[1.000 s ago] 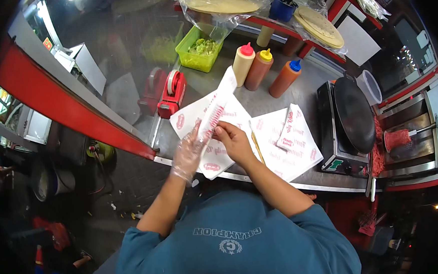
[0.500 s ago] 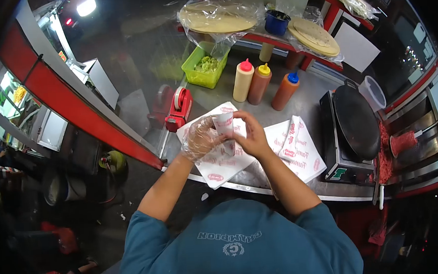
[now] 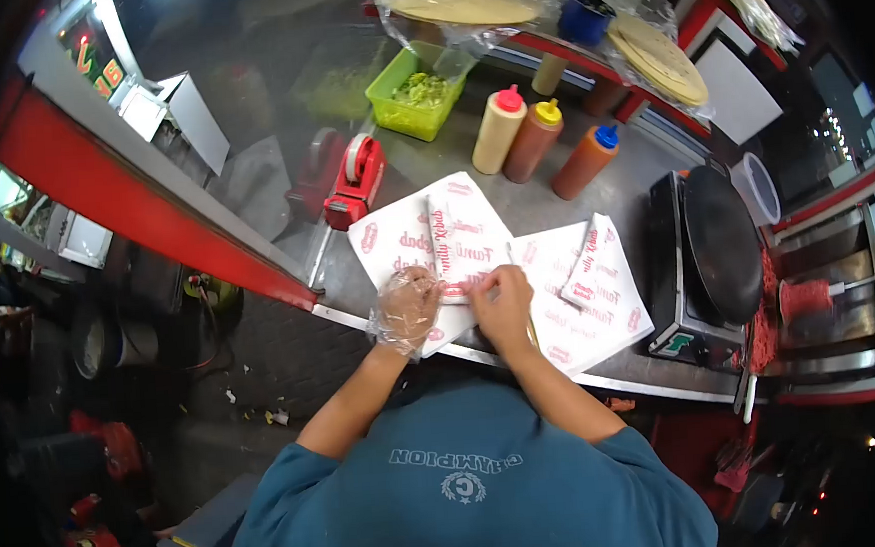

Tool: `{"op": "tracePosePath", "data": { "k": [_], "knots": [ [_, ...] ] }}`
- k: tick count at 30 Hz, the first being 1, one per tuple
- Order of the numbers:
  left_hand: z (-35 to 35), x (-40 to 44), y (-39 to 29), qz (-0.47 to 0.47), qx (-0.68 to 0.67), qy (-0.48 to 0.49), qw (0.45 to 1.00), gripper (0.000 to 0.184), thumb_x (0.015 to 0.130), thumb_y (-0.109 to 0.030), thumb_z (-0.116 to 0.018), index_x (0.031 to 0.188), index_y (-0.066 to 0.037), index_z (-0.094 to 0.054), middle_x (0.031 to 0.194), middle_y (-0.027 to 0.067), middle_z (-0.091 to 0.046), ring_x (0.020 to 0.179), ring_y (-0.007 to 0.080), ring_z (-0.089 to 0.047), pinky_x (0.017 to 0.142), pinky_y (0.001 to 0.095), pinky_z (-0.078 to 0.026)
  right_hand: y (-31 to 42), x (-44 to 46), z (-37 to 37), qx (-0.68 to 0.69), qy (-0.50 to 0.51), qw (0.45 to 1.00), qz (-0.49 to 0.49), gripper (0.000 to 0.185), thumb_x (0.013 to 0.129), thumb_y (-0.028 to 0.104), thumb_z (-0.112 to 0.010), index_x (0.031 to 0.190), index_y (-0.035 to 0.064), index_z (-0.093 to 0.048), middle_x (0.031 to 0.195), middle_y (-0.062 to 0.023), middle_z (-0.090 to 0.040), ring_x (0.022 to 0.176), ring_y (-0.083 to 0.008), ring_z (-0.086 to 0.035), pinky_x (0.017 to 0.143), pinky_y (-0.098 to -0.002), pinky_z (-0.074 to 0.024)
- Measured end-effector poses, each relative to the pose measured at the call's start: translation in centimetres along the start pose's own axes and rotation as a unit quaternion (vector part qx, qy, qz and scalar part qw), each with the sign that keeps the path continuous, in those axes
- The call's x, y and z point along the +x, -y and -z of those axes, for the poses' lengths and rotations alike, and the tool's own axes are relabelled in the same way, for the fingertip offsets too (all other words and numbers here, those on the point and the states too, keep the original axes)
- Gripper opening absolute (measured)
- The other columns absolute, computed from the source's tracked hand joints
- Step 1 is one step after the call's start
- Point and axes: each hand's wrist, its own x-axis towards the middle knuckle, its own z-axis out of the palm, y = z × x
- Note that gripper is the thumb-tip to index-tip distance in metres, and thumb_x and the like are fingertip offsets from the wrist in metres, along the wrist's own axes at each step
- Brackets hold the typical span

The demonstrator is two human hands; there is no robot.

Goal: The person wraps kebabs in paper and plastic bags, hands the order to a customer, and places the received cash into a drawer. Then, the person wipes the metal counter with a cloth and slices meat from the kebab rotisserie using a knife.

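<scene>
steel counter (image 3: 421,159) shines under the lights, edged by a red frame post (image 3: 143,211) on the left. along the back, flatbreads (image 3: 665,64) sit partly in clear plastic on a red shelf (image 3: 570,57), and below them a green basket (image 3: 403,118) holds shredded greens (image 3: 423,89). three squeeze bottles (image 3: 535,142) stand upright to its right, capped in red, yellow and blue, and a red tape dispenser (image 3: 355,183) stands at the counter's left side. nearer the person, a narrow paper packet (image 3: 442,235) with red lettering lies lengthwise on white printed paper (image 3: 481,241), its lower end between the two hands. the gloved left hand (image 3: 406,305) has its fingers bent together against that end; the bare right hand (image 3: 503,305) has thumb and fingers drawn close on the other side. whether either is clamped on the packet, i cannot tell. just right, a second packet (image 3: 587,264) rests on another printed paper (image 3: 601,326), near a stove (image 3: 672,309) bearing a black pan (image 3: 722,256).
</scene>
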Motion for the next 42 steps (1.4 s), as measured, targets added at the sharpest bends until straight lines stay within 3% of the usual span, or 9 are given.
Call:
{"op": "tracePosePath", "data": {
  "k": [7, 12, 16, 20, 22, 24, 30, 34, 42],
  "knots": [
    [-0.2, -0.4, 1.3, 0.048, 0.003, 0.028, 0.998, 0.023, 0.09, -0.026, -0.069, 0.099, -0.006, -0.073, 0.092, 0.0159, -0.07, 0.088, 0.0397, -0.067, 0.08, 0.0511, -0.053, 11.6, 11.7, -7.4, 0.337, 0.294, 0.881, -0.155, 0.037, 0.091, 0.027, -0.08, 0.117, 0.0026, -0.07, 0.082, -0.0049, -0.07, 0.072, -0.0148, -0.065, 0.071, -0.0273, -0.0541],
    [-0.9, -2.3, 2.5, 0.035, -0.03, 0.044, 0.998, 0.046, 0.09, -0.034, -0.069, 0.127, -0.008, -0.065, 0.116, 0.0147, -0.069, 0.114, 0.0357, -0.063, 0.099, 0.0472, -0.049, 14.3, 11.5, -18.2, 0.535, 0.11, 0.738, -0.395, 0.026, 0.088, 0.024, -0.082, 0.102, 0.0027, -0.078, 0.079, -0.0044, -0.072, 0.061, -0.0151, -0.061, 0.064, -0.0292, -0.0513],
    [-3.1, -3.0, 4.9, 0.02, 0.025, 0.129, 0.991, 0.057, 0.091, -0.036, -0.068, 0.139, -0.011, -0.054, 0.132, 0.0141, -0.062, 0.125, 0.0326, -0.058, 0.107, 0.0465, -0.044, 14.3, 8.7, -17.6, 0.242, 0.13, 0.955, -0.116, 0.019, 0.077, 0.017, -0.082, 0.065, 0.0032, -0.077, 0.062, -0.0137, -0.069, 0.062, -0.0238, -0.066, 0.068, -0.0348, -0.0535],
    [-3.7, -3.5, 4.5, -0.032, 0.145, 0.048, 0.988, 0.033, 0.092, -0.034, -0.066, 0.113, -0.008, -0.068, 0.105, 0.0143, -0.072, 0.1, 0.0336, -0.068, 0.086, 0.0516, -0.052, 11.3, 9.9, -14.1, 0.151, 0.315, 0.936, -0.045, 0.018, 0.074, 0.019, -0.084, 0.075, 0.0015, -0.079, 0.071, -0.0168, -0.07, 0.065, -0.0269, -0.067, 0.075, -0.0361, -0.056],
    [-0.8, -1.2, 1.8, 0.074, 0.0, 0.052, 0.996, 0.026, 0.096, -0.029, -0.062, 0.1, -0.005, -0.072, 0.091, 0.0183, -0.071, 0.084, 0.0394, -0.068, 0.076, 0.0523, -0.053, 8.9, 10.0, -11.1, 0.192, 0.198, 0.956, 0.099, 0.022, 0.076, 0.022, -0.084, 0.089, 0.004, -0.082, 0.097, -0.0158, -0.07, 0.079, -0.0257, -0.067, 0.081, -0.0342, -0.0553],
    [1.0, 0.1, 0.0, 0.092, -0.038, 0.031, 0.995, 0.026, 0.097, -0.027, -0.06, 0.093, -0.005, -0.073, 0.088, 0.0203, -0.07, 0.083, 0.0417, -0.067, 0.076, 0.0529, -0.053, 8.0, 10.0, -4.7, 0.256, 0.208, 0.943, -0.034, 0.02, 0.085, 0.019, -0.081, 0.097, 0.004, -0.081, 0.112, -0.009, -0.059, 0.094, -0.0194, -0.062, 0.083, -0.0308, -0.0523],
    [0.2, 0.0, 0.1, 0.091, 0.011, 0.025, 0.995, 0.024, 0.097, -0.025, -0.061, 0.088, -0.006, -0.073, 0.089, 0.0194, -0.071, 0.083, 0.0415, -0.067, 0.077, 0.0535, -0.052, 1.2, 3.4, -3.9, 0.111, 0.075, 0.991, 0.006, 0.015, 0.083, 0.013, -0.079, 0.097, 0.0079, -0.082, 0.115, -0.0133, -0.056, 0.091, -0.0271, -0.061, 0.081, -0.0382, -0.0531],
    [-1.7, -0.6, 3.0, 0.002, -0.014, -0.004, 1.0, 0.022, 0.097, -0.021, -0.06, 0.088, -0.006, -0.073, 0.09, 0.0184, -0.071, 0.083, 0.0414, -0.067, 0.077, 0.0545, -0.052, 3.2, 4.7, -4.3, -0.005, 0.035, 0.999, 0.021, 0.053, 0.081, 0.017, -0.077, 0.134, 0.0158, -0.067, 0.114, -0.0178, -0.059, 0.102, -0.0369, -0.061, 0.086, -0.0465, -0.0516],
    [0.7, 1.6, 2.9, 0.102, 0.072, 0.136, 0.983, 0.036, 0.101, -0.037, -0.063, 0.097, -0.002, -0.071, 0.089, 0.0215, -0.071, 0.085, 0.0391, -0.069, 0.076, 0.0489, -0.054, -2.5, 8.6, 4.2, -0.138, -0.091, 0.986, 0.015, 0.042, 0.085, 0.03, -0.078, 0.125, 0.0183, -0.071, 0.126, -0.0129, -0.061, 0.117, -0.0338, -0.054, 0.099, -0.0508, -0.0386]
  ]
}}
